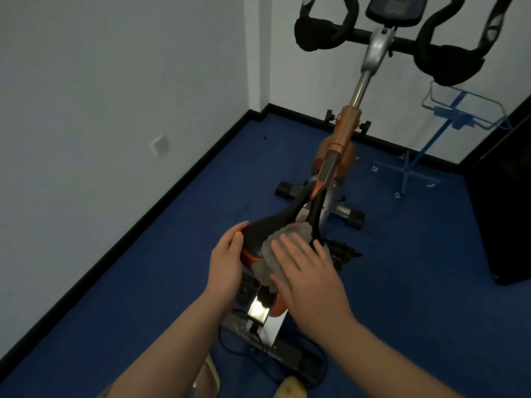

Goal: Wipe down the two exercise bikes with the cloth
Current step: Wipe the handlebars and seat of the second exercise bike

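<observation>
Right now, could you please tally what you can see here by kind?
Exercise bike: 1
Cloth: 1
Hands: 2, left hand and right hand
Blue wheeled stand: 1
Wall socket: 1
Total: 6

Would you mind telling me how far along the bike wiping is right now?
Nothing shows as finished. In hand: the right hand presses the grey cloth flat on the saddle, which the left hand steadies. Left: the handlebars and frame; a second bike is not in view.
</observation>
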Demonstrator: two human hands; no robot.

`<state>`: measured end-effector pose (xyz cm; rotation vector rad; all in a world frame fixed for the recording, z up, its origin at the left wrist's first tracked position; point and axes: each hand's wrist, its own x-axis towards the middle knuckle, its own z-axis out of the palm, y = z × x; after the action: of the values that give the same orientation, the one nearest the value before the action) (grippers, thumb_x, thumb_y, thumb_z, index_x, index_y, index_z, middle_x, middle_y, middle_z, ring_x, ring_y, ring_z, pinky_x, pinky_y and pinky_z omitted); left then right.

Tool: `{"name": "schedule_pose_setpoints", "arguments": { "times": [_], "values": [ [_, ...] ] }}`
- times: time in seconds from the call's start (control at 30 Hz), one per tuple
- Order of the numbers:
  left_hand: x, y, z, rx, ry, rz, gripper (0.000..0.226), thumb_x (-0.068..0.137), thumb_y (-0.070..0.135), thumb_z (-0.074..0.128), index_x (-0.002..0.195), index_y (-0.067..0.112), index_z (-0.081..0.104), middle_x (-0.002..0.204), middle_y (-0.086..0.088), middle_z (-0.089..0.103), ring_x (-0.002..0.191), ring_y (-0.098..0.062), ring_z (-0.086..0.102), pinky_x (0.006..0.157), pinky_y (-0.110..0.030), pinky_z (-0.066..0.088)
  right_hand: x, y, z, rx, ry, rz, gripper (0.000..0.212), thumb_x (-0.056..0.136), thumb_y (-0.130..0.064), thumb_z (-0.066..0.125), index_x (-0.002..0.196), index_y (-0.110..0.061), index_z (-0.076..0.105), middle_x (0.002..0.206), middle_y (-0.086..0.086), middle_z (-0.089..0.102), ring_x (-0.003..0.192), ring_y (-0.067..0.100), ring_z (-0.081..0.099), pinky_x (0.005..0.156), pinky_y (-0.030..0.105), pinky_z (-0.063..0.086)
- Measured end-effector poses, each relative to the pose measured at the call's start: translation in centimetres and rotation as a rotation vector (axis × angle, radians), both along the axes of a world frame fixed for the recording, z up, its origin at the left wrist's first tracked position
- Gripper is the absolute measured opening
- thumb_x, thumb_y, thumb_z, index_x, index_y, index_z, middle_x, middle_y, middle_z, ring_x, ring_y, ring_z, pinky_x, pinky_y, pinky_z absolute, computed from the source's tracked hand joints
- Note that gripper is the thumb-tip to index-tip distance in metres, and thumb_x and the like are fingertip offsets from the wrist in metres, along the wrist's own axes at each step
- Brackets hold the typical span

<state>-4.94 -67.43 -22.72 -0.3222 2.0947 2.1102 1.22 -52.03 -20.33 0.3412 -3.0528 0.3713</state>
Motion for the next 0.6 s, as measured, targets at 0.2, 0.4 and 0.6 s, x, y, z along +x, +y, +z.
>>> {"name": "schedule_pose_setpoints", "arguments": {
  "times": [0.2,0.4,0.6],
  "values": [
    [0.6,0.3,-0.2,0.118,-0.129,0.069,0.029,0.104,0.03,0.041,0.125,0.024,0.061,0.114,0.007,0.069,0.097,0.001,0.066,0.07,-0.012,0.051,-4.1,-1.9,0.7,-0.086,-0.023,-0.062,0.048,0.103,-0.042,0.029,0.15,-0.032,0.033,0.158,-0.009,0.027,0.147,0.011,0.017,0.119,0.036,0.004],
    [0.0,-1.0,0.5,0.072,-0.125,-0.04,0.032,0.104,0.022,0.042,0.131,0.017,0.058,0.123,0.005,0.065,0.112,-0.004,0.06,0.092,-0.02,0.048,-5.3,1.0,0.6,-0.156,-0.079,0.179,0.043,0.102,-0.041,0.036,0.145,-0.04,0.04,0.155,-0.016,0.032,0.145,0.003,0.019,0.121,0.045,0.006],
    [-0.2,-2.0,0.5,0.074,-0.134,-0.073,0.039,0.106,0.032,0.03,0.111,0.021,0.068,0.093,0.017,0.074,0.083,0.011,0.064,0.066,-0.008,0.047,-5.3,-1.2,0.8,-0.149,-0.028,0.011,0.042,0.101,-0.042,0.036,0.142,-0.041,0.043,0.152,-0.017,0.036,0.144,0.003,0.019,0.119,0.031,-0.004]
  ]
}}
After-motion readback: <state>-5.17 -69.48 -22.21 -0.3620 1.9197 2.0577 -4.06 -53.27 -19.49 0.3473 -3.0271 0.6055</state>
